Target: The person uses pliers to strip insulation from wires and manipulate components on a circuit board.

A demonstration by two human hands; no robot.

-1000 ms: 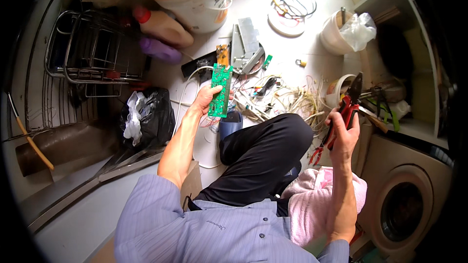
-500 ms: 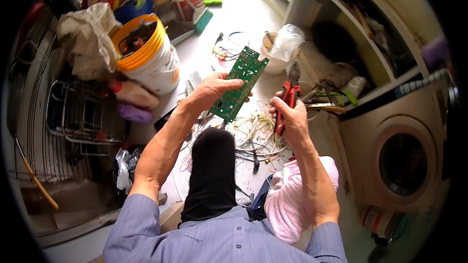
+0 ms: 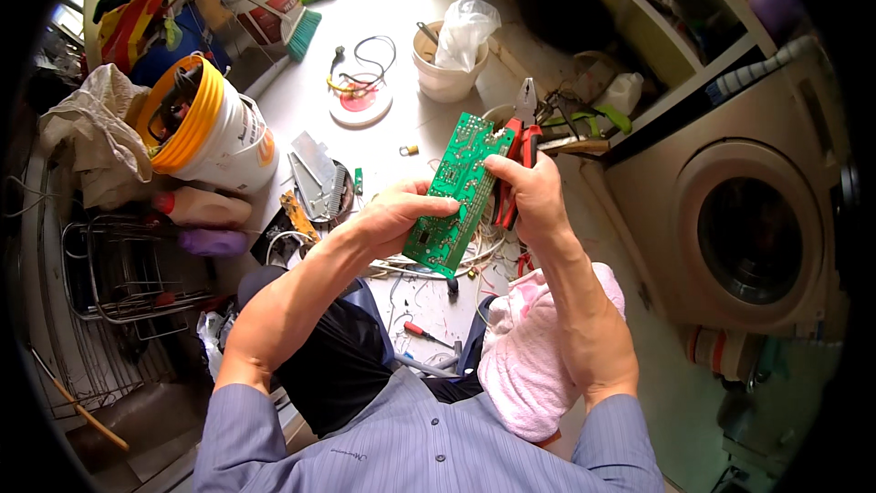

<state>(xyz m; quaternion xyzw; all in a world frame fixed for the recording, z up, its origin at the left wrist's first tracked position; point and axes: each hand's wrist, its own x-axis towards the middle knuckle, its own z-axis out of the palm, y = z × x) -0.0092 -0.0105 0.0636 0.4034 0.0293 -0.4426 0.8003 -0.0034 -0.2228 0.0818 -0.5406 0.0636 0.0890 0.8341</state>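
A long green circuit board [image 3: 456, 192] is held up in front of me, tilted, solder side toward the camera. My left hand [image 3: 388, 216] grips its lower left edge with the thumb on top. My right hand [image 3: 529, 196] pinches the board's upper right edge while also holding red-handled pliers [image 3: 518, 151], their jaws pointing up past the board. Loose wires and small parts lie on the floor under the board.
A white bucket with a yellow rim [image 3: 205, 128] stands at left beside a wire rack [image 3: 123, 265]. A white cup with a plastic bag [image 3: 452, 59], a round white disc with cables [image 3: 359, 100], a washing machine [image 3: 748, 228], shelves and a pink cloth [image 3: 534, 356] on my knee surround me.
Both hands have come together: the board rose from the floor and my right hand with the pliers now touches its upper edge. The view tilted toward the shelves.
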